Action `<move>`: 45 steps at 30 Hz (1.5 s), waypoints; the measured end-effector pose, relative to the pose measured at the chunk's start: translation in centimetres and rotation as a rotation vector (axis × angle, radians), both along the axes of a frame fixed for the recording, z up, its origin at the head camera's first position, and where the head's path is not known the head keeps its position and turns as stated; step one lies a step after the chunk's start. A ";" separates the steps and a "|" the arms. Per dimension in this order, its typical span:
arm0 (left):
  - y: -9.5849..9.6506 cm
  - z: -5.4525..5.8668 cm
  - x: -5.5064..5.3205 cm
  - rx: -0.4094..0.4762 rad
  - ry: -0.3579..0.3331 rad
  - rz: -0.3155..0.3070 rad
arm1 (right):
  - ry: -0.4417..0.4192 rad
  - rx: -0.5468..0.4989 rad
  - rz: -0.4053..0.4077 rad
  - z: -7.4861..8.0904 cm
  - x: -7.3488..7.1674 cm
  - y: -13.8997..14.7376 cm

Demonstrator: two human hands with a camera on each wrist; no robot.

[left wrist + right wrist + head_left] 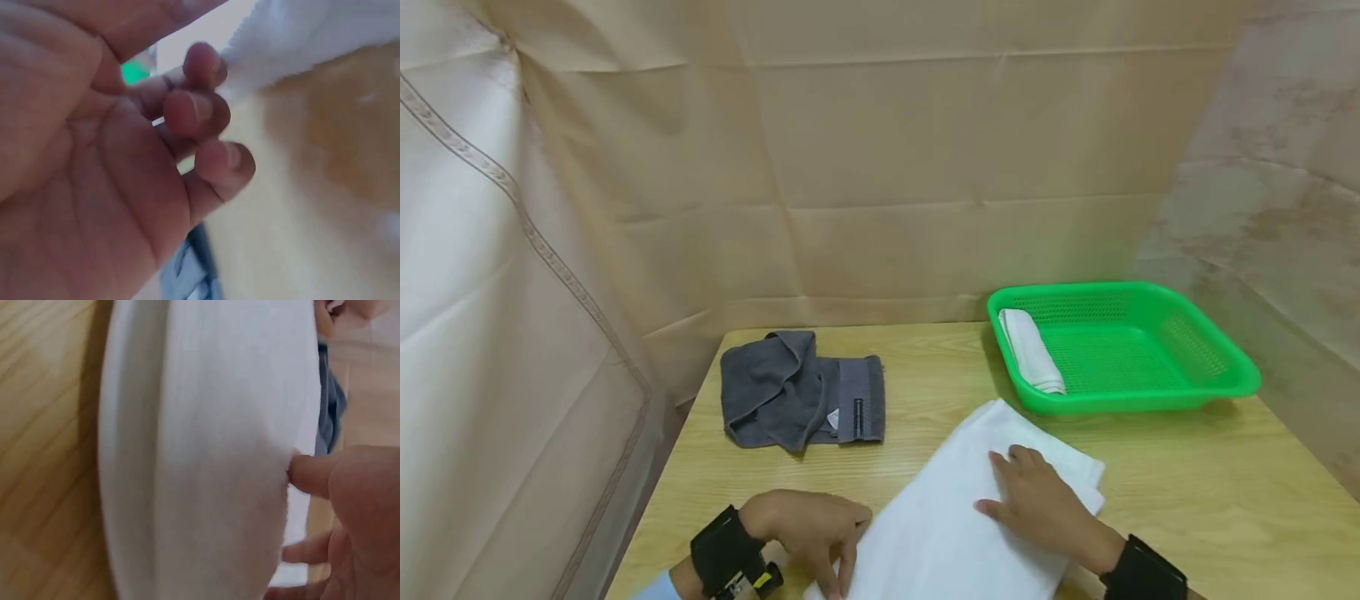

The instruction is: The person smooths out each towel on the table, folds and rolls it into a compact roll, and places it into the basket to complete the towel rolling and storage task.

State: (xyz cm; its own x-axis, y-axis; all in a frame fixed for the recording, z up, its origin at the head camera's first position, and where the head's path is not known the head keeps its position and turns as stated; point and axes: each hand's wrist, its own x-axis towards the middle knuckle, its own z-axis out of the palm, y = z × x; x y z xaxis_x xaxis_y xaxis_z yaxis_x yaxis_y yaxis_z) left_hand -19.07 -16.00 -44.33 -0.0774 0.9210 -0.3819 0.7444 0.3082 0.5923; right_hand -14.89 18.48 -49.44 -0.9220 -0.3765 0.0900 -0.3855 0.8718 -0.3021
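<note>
A white folded towel lies slantwise on the table's near side, its layered edge filling much of the right wrist view. At its near left edge my left hand bends down and pinches the cloth. In the left wrist view three curled fingers show beside the white cloth; the pinching fingertips are out of that view. My right hand rests on top of the towel with fingers spread, thumb pointing left. Beyond my left hand lies a dark grey towel, loosely folded, with a small white tag.
A green plastic basket stands at the back right of the wooden table. Inside, along its left wall, lies a rolled or folded white cloth. Beige fabric hangs behind the table, with more fabric on both sides.
</note>
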 end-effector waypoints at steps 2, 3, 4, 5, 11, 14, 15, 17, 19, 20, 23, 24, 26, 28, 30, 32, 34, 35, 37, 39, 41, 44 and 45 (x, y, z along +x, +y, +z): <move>0.7 -0.2 0.9 -0.005 0.017 -0.047 | -0.015 -0.020 0.075 0.0 -0.9 -1.2; 1.0 -0.4 1.2 0.002 0.038 -0.060 | -0.017 -0.022 0.108 0.0 -1.6 -1.6; 1.4 -0.7 1.4 0.023 0.060 -0.065 | -0.014 -0.017 0.139 0.1 -2.3 -2.0; 1.7 -1.0 1.6 0.042 0.094 -0.057 | -0.006 -0.006 0.169 0.1 -3.2 -2.3; 4.3 -3.2 1.8 0.215 0.337 0.046 | 0.024 0.090 0.227 0.0 -9.3 -3.2; 5.7 -3.8 1.5 0.291 0.466 0.088 | 0.093 0.151 0.188 -0.6 -11.6 -3.3; 6.1 -3.9 1.5 0.311 0.505 0.095 | 0.132 0.166 0.168 -0.7 -12.0 -3.2; 6.7 -4.0 1.4 0.339 0.580 0.087 | 0.227 0.172 0.133 -0.9 -12.3 -3.0; 7.0 -4.0 1.5 0.353 0.607 0.072 | 0.314 0.123 0.118 -0.8 -11.7 -2.5; 7.0 -4.0 1.6 0.351 0.601 0.063 | 0.343 0.080 0.128 -0.7 -11.0 -2.1; 6.5 -4.1 2.2 0.326 0.570 0.040 | 0.357 -0.055 0.215 0.0 -7.4 -0.6; 6.2 -4.1 2.3 0.321 0.569 0.033 | 0.323 -0.099 0.261 0.2 -5.8 0.1; 5.6 -4.2 2.6 0.306 0.571 0.020 | 0.230 -0.168 0.368 0.4 -2.6 1.3; 5.0 -4.4 2.8 0.303 0.615 0.001 | 0.133 -0.196 0.480 0.2 0.2 2.4; 4.3 -4.6 2.8 0.302 0.659 -0.004 | 0.120 -0.175 0.590 -0.5 2.2 3.0; 3.7 -4.7 2.8 0.305 0.696 -0.004 | 0.158 -0.138 0.664 -1.3 3.3 3.1; 3.1 -4.7 2.9 0.317 0.709 0.007 | 0.251 -0.089 0.695 -2.1 3.7 3.1; 2.9 -4.8 2.9 0.325 0.705 0.012 | 0.295 -0.070 0.695 -2.4 3.8 3.1; 2.7 -4.7 3.0 0.341 0.696 0.013 | 0.343 -0.047 0.690 -2.8 4.0 3.2; 2.6 -4.7 3.1 0.346 0.689 0.013 | 0.381 -0.032 0.688 -3.0 4.0 3.4; 2.4 -4.6 3.2 0.345 0.686 0.016 | 0.390 -0.047 0.683 -3.1 3.9 3.5; 2.0 -4.5 3.2 0.353 0.654 0.065 | 0.284 -0.137 0.607 -2.7 3.8 3.7; 1.8 -4.5 3.2 0.362 0.616 0.105 | 0.217 -0.188 0.561 -2.6 3.7 3.8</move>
State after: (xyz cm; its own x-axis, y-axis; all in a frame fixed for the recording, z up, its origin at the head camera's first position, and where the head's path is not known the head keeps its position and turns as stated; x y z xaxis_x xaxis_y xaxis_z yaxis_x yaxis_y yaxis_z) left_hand -15.83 -14.16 -48.82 -0.2754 0.9574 0.0874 0.9534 0.2603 0.1528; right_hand -11.15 22.28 -52.01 -0.5417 -0.7575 0.3643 -0.8387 0.4586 -0.2937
